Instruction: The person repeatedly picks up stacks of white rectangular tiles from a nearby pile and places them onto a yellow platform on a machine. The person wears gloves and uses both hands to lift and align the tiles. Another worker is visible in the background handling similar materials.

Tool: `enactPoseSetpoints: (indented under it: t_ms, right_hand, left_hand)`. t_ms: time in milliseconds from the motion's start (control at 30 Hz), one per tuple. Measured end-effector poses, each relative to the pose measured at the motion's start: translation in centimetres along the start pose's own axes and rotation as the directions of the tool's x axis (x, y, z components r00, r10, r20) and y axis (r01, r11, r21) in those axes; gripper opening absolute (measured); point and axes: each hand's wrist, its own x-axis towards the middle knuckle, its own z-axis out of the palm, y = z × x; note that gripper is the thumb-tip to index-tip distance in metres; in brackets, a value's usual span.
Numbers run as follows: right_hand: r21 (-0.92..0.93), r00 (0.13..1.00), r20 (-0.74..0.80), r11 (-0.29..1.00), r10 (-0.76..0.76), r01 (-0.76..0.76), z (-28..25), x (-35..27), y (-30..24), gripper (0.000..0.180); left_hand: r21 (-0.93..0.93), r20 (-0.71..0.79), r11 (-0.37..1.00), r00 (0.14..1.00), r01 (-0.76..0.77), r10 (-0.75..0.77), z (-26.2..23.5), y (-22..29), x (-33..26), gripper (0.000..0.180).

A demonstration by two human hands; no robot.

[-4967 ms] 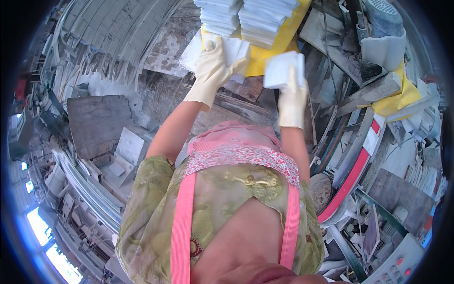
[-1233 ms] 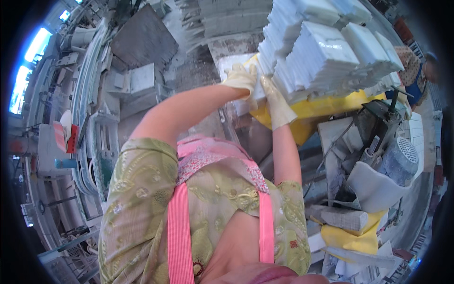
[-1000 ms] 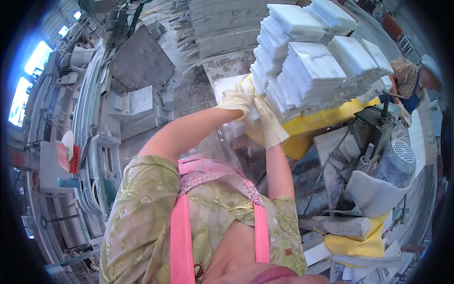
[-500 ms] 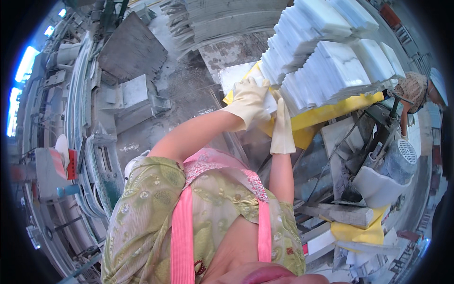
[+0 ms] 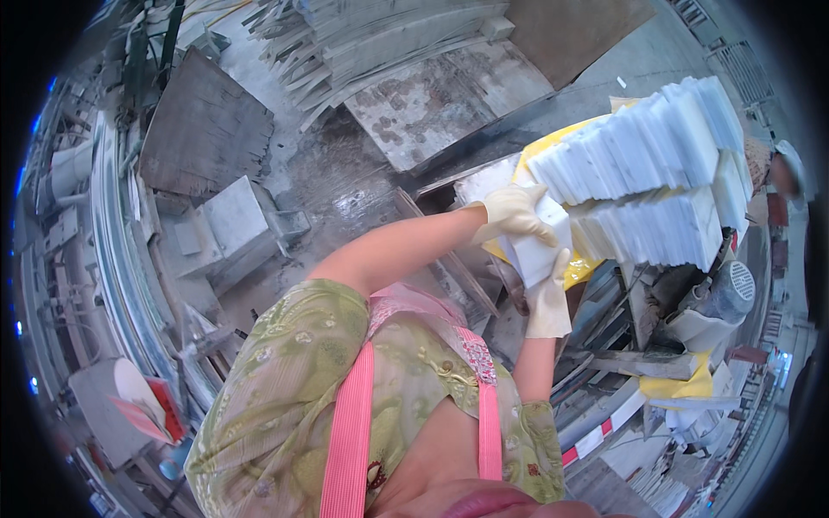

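Note:
Both hands wear cream rubber gloves. Between them is a block of white marble tiles point(image 5: 537, 248); whether it is one thick piece or several thin ones is hard to tell. My left hand point(image 5: 516, 213) wraps over its upper left side, fingers curled on the top face. My right hand point(image 5: 549, 292) grips its lower right corner, thumb pointing up along the edge. Just beyond, rows of upright white marble tiles point(image 5: 630, 155) stand packed together on a yellow sheet point(image 5: 557, 136). A pale flat slab point(image 5: 486, 181) lies beside the left wrist.
A stained board point(image 5: 414, 112) lies farther off, with a tall pile of thin grey stone strips point(image 5: 389, 43) behind it. At left are a tilted dark panel point(image 5: 203, 121) and a grey stone block point(image 5: 237, 216). A grey bucket point(image 5: 728, 292) stands at right, near another person.
The view has shifted, placing the tile rows lower and farther right. My hands now hold the marble tiles apart from the rows, with the white face turned up.

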Motion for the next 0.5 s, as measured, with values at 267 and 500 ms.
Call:
enactPoseSetpoints:
  t_ms: [267, 500]
  right_hand:
    - [-0.073, 0.954, -0.298, 0.997, -0.035, 0.014, 3.1, -0.9, 1.0, 0.09]
    - [-0.078, 0.816, -0.548, 0.983, -0.184, 0.169, 10.3, 0.9, 1.7, 0.065]
  left_hand:
    - [-0.116, 0.14, 0.993, 0.99, 0.019, -0.003, -1.8, -3.2, 0.4, 0.128]
    - [-0.225, 0.333, 0.972, 0.932, -0.066, 0.141, -6.0, -5.1, 2.1, 0.122]
